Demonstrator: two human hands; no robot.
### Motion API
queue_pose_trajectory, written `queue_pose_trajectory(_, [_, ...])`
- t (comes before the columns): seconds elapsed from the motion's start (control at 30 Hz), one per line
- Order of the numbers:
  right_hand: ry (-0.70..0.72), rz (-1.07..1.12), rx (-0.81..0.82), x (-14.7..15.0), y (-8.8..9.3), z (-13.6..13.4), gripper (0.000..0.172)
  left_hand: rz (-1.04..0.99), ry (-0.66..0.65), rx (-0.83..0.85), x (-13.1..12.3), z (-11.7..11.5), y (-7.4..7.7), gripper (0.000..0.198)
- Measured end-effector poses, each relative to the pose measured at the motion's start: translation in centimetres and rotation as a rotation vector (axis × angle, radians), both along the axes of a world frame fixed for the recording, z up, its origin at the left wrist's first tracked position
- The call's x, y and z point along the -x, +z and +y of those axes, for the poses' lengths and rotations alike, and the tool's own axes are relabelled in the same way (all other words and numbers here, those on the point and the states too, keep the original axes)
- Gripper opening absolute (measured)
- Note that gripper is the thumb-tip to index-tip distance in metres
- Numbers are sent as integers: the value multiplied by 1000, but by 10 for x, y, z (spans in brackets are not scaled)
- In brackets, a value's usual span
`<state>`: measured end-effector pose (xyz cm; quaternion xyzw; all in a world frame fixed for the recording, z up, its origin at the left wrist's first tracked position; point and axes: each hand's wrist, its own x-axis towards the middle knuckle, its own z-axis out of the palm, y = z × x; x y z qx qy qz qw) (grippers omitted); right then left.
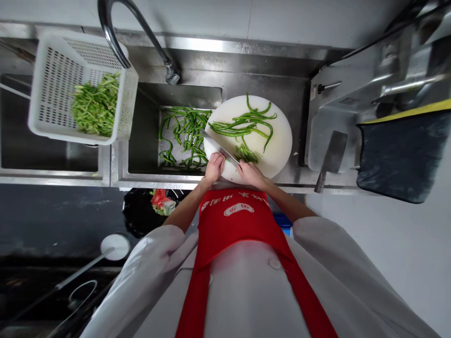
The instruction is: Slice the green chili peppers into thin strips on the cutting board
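My right hand (252, 174) is closed round the handle of a kitchen knife (222, 149), whose blade slants up and left across a round white cutting board (282, 141). At the board's near left edge, my left hand (214, 167) is closed, its fingers curled down beside the blade. A bit of green bean shows at its fingertips; the rest is hidden. Long whole green beans (243, 126) lie across the far half of the board. A small pile of cut bean pieces (247, 153) sits just beyond my right hand.
More green beans (192, 129) lie in the sink left of the board. A white plastic basket (82, 136) with cut greens (97, 105) stands farther left, under a curved faucet (141, 23). At right are a cleaver (334, 152) and a dark cloth-like sheet (401, 155).
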<state>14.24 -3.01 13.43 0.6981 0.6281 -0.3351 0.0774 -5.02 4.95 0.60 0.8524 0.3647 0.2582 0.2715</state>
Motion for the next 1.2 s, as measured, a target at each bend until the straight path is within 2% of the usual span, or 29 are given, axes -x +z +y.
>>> queue_pose_trajectory(0.13, [-20,5,2,-14,2,-4,37,14,-37,15,1,-2,-1,29])
queue_pose_trajectory(0.27, [-46,-69,42,-34,14,-33,41,17,-77,25,-6,-12,-6,29])
queue_pose_trajectory(0.4, [20,-20,84,-33,19,-50,43,19,-61,34,-11,-17,-8,29])
queue_pose_trajectory(0.53, [12,-11,61,-18,9,-34,40,10,-66,29,-10,-16,-9,29])
queue_pose_trajectory(0.63, [15,14,7,-18,6,-22,37,-2,-71,16,-10,-15,-10,29])
queue_pose_trajectory(0.8, [35,81,-31,-32,4,-27,37,-31,-46,63,-12,-18,-10,27])
queue_pose_trajectory(0.9, [3,91,-36,-26,-4,-28,35,-74,-30,107,-10,-18,-7,26])
queue_pose_trajectory(1.07, [-51,81,-7,-10,-15,-21,37,-106,128,164,-2,-6,0,27])
queue_pose_trajectory(1.2, [-51,73,-23,-13,-14,-21,36,-61,87,154,1,0,1,28])
